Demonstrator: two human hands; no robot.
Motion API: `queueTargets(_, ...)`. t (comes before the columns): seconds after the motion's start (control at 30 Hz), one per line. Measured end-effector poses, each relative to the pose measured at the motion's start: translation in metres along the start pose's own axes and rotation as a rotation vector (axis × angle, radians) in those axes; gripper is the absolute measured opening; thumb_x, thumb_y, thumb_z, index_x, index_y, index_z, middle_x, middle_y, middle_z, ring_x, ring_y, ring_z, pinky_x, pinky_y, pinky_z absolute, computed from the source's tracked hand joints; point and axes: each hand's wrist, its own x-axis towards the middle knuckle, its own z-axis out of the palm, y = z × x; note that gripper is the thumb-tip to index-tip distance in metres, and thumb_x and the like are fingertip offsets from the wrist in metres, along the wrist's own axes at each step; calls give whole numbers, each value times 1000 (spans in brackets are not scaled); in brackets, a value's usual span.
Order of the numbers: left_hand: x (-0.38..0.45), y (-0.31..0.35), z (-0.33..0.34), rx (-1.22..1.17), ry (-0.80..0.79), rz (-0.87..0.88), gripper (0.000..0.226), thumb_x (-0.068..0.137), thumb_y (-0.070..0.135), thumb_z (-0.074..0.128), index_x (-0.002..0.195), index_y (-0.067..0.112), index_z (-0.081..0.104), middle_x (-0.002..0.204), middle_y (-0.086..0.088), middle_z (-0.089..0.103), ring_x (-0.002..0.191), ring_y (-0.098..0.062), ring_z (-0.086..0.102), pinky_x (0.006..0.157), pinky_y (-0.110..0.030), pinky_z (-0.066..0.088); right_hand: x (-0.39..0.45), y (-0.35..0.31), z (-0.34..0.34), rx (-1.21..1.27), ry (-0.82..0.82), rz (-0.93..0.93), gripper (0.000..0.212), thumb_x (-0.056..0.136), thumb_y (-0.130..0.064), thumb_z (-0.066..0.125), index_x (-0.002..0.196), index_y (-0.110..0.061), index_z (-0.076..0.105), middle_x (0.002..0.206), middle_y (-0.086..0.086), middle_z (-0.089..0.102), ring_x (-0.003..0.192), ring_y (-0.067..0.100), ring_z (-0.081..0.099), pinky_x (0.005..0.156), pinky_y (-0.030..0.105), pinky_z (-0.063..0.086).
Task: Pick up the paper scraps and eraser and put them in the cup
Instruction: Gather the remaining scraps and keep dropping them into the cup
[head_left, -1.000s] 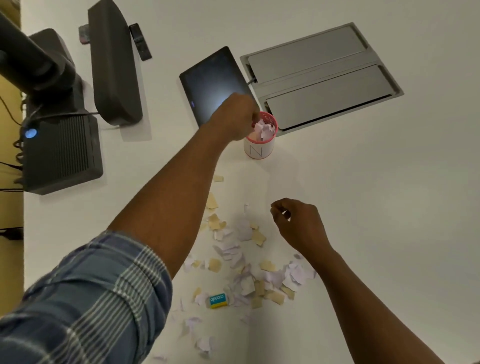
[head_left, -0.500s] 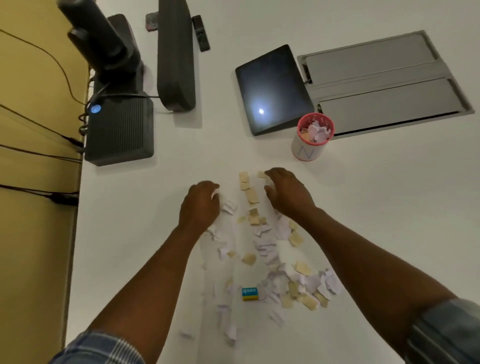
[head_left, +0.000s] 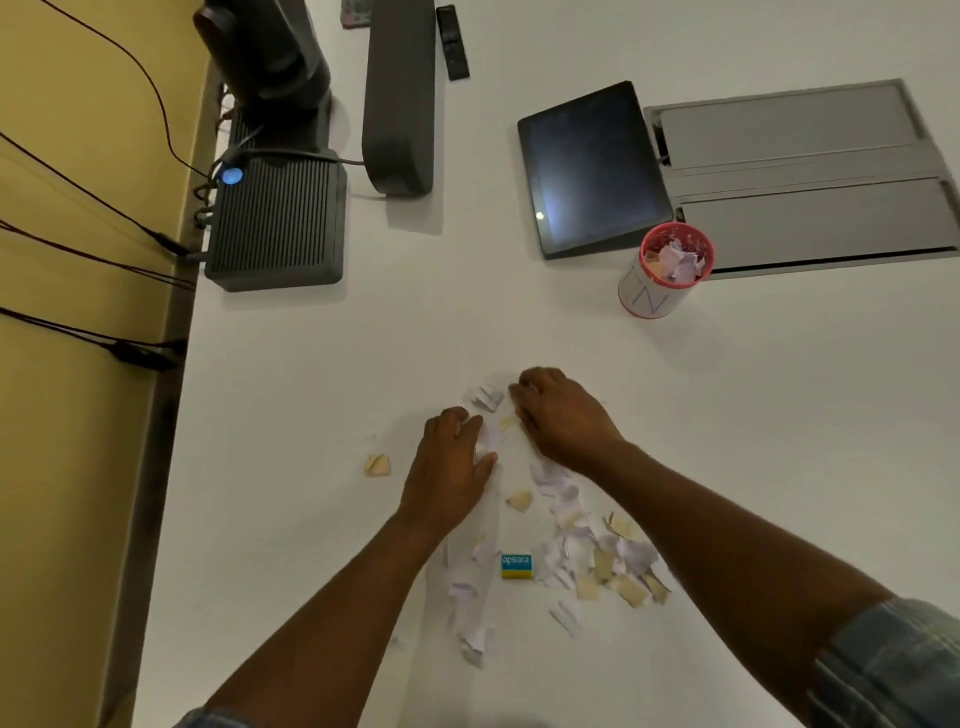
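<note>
Two hands on paper scraps (head_left: 582, 551), eraser (head_left: 517, 566) labelled "apsara"

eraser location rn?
Head view: the blue-and-yellow eraser lies on the white table, near the bottom centre, between both forearms, with paper scraps scattered beside it.

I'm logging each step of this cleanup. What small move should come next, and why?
Probably close both hands, left hand and right hand, together around the paper scraps lying between them, since the cup already holds some.
</note>
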Motion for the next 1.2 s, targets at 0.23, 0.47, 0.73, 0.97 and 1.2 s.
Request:
queueTargets(0.23,-13,-5,-13,24,172,-27,42,89,30,57,125,10,56,127,-10,56,115,-28,51,97,-38,44,-61,0,5,29,77,71,30,93,-18,53,120,-9,62,118,11,62,104,29,59,87,36,50)
queueTargets(0.47,-16,-61,-43,232,25,-335,51,91,36,50,132,6,44,135,-19,41,118,-37,41,94,-46,43,-69,25,-3,196,33,534,48,98,-31,39,143,-11,36,148,8,36,134,26,32,109,38,34)
queueTargets(0.73,-35,-14,-17,47,-25,-183,40,91,32,53,120,3,51,120,-14,44,108,-29,43,90,-38,46,-84,-20,10,122,-40,276,38,97,-33,39,131,-18,47,132,6,48,113,26,48,89,36,47)
queueTargets(0.97,-60,7,2,-115,-99,-33,53,90,36,57,136,13,43,126,-6,47,117,-21,45,93,-30,45,-115,-22,5,135,37,331,32,97,-29,46,124,-19,57,123,4,59,107,21,54,82,32,50)
queueTargets(1.2,-46,9,-2,-47,-105,-128,87,75,54,68,145,30,21,142,-6,27,126,-24,35,89,-35,49,-142,-14,-3,246,-186,658,93,64,-71,68,133,-18,36,122,8,41,101,28,56,78,37,53)
